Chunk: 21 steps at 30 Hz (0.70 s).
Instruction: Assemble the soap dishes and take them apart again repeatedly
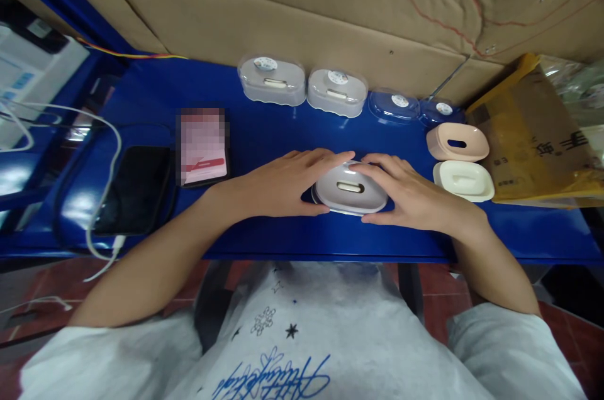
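Note:
An oval pale grey plastic box (350,197) with a slot in its top sits on the blue table in front of me. My left hand (295,183) grips its left end, thumb at the near edge and fingers along the far side. At the right end, my right hand (401,189) holds it the same way, thumb low in front and fingers over the back. A cream piece shows within the slot. Fingers of both hands hide part of the box's far rim.
Two similar boxes with clear covers (272,80) (337,93) and two loose clear covers (394,105) (442,112) line the back. A peach slotted shell (457,141) and a cream tray (464,181) lie right, beside a carton (542,136). Phones (134,189) (204,145) and a white cable (113,129) are left.

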Available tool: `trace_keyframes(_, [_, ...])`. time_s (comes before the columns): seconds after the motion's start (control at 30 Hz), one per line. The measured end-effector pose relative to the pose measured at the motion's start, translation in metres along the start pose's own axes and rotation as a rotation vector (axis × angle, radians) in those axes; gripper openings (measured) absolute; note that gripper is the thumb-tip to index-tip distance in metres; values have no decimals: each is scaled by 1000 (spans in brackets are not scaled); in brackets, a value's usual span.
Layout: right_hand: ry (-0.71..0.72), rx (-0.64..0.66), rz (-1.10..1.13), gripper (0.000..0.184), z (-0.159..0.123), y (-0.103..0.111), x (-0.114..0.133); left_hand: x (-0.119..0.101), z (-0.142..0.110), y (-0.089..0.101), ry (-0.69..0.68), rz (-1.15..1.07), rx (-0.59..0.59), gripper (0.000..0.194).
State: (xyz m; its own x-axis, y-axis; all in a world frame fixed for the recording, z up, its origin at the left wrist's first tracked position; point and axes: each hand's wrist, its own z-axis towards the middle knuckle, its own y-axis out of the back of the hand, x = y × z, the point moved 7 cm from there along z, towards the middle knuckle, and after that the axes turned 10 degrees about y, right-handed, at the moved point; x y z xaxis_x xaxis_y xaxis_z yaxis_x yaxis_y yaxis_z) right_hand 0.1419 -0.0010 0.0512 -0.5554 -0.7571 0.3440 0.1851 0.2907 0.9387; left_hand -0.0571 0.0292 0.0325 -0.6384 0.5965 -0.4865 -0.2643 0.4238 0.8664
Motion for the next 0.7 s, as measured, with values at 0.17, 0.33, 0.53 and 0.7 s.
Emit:
trace_keyframes(0.17, [3, 10, -44, 84, -2, 1, 4, -3, -1, 1, 2, -5, 16, 93])
trace_keyframes(0.33, [10, 19, -57, 91, -4, -2, 5, -6, -1, -2, -30, 24, 11, 93])
trace_keyframes(0.53, [9, 38, 25, 95, 1, -9, 0, -2, 1, -10, -34, 80, 21, 91])
trace_keyframes(0.7, [2, 32, 54, 97, 2, -12, -3, 0, 2, -12, -45, 68, 12, 91])
